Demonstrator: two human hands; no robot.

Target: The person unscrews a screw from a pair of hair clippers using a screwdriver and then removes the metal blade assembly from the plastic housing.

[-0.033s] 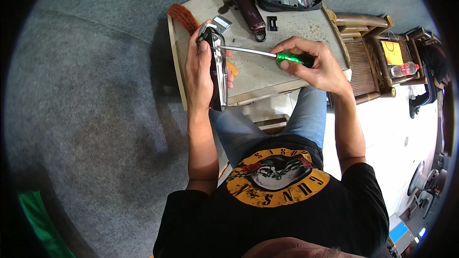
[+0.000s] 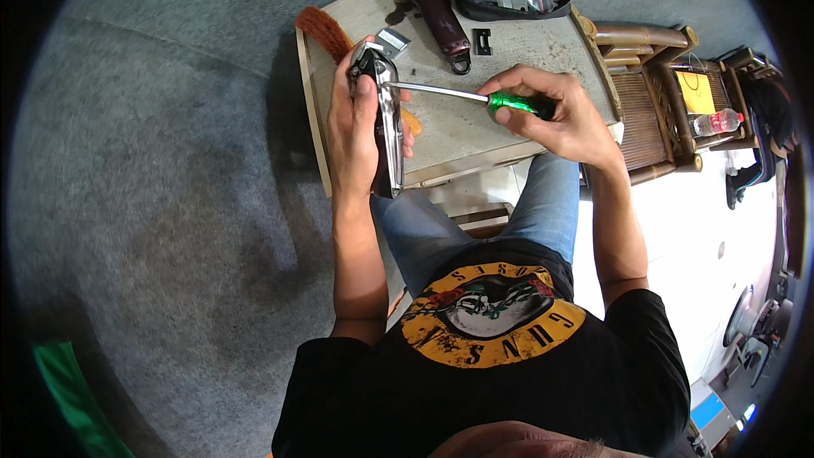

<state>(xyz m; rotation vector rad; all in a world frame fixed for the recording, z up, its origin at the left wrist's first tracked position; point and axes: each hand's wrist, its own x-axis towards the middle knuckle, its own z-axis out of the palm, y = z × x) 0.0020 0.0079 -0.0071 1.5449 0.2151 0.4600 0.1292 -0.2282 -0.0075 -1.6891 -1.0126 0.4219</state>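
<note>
Wears a black shirt (image 2: 339, 399) and blue jeans (image 2: 547, 199). Clamps a silver clipper (image 2: 391, 136) in the grip of the left hand (image 2: 346, 136), over the near left part of the pale surface (image 2: 466, 131). Pinches a green-handled screwdriver (image 2: 441, 91) in the right hand (image 2: 564, 114), with the tip at the clipper's side; cannot tell whether seated in a screw. Matches the earlier frame almost exactly in hold and tip position. Farther on, across the surface: a reddish brush (image 2: 324, 31), partly hidden behind the left hand, a flat metal piece (image 2: 392, 41), a dark clipper (image 2: 438, 17), a small black part (image 2: 482, 41), and an open black case (image 2: 475, 10), with contents hard to make out. Beyond, at right: a bamboo seat (image 2: 640, 110) and a bottle (image 2: 717, 123).
</note>
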